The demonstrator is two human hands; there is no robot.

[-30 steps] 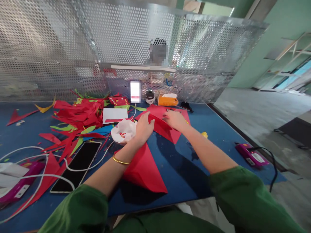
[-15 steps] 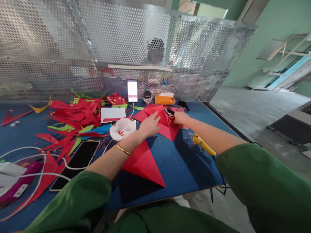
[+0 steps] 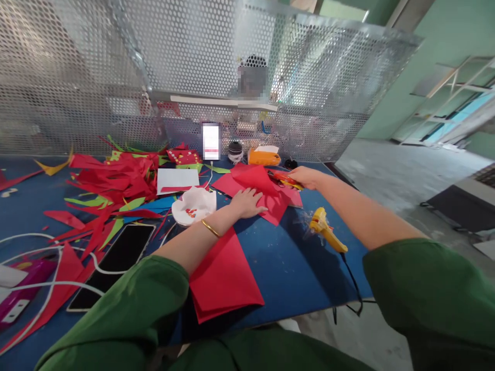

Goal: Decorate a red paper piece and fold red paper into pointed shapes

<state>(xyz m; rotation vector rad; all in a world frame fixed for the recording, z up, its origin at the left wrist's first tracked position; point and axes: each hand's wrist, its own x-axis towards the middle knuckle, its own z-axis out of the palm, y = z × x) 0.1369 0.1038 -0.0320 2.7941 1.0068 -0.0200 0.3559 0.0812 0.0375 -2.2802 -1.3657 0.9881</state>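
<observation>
On the red paper (image 3: 270, 210) at mid-table, my left hand (image 3: 246, 202) lies flat with fingers spread. My right hand (image 3: 305, 176), at the paper's far right edge, is closed on a pair of scissors (image 3: 285, 179) with red and yellow handles. Their blades point left and are partly hidden. A raised flap of red paper stands between the two hands. Under my left forearm lies a folded red sheet (image 3: 228, 278) near the table's front edge. A white dish (image 3: 209, 203) with small red bits sits just left of my left hand.
A yellow glue gun (image 3: 327, 232) trails a black cord on the right. Red and green paper scraps (image 3: 116, 178), a dark phone (image 3: 116, 263) and white cables crowd the left. A lit phone (image 3: 211, 141) and an orange packet (image 3: 264, 156) stand before the perforated metal screen (image 3: 193, 56).
My right hand has moved right and slightly away with the scissors, and their coloured handles now show. My left hand has shifted right and lies flatter. The near folded sheet shows more.
</observation>
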